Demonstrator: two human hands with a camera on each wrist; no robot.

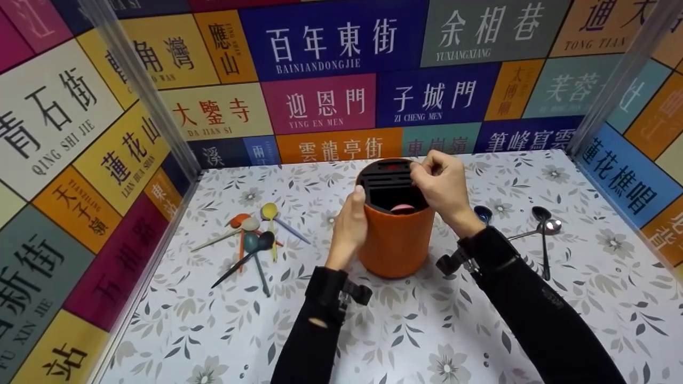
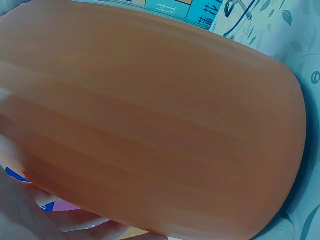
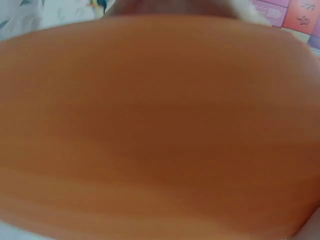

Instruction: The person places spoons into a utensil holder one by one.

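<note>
Black sleeves (image 1: 311, 349) are beside one smooth, round, upright tub (image 1: 395, 240). Left grip (image 1: 350, 221) hugs it; right grip (image 1: 444, 186), I can't tell.

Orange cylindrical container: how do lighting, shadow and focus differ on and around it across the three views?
Head view: the orange cylindrical container fairly sharp, a bright glint on the round-bowled silver metal spoon; left wrist view: bluish cast on the white floral-patterned tabletop, dark shadow beside the container's base; right wrist view: container wall soft and blurred, filling most of the frame.
</note>
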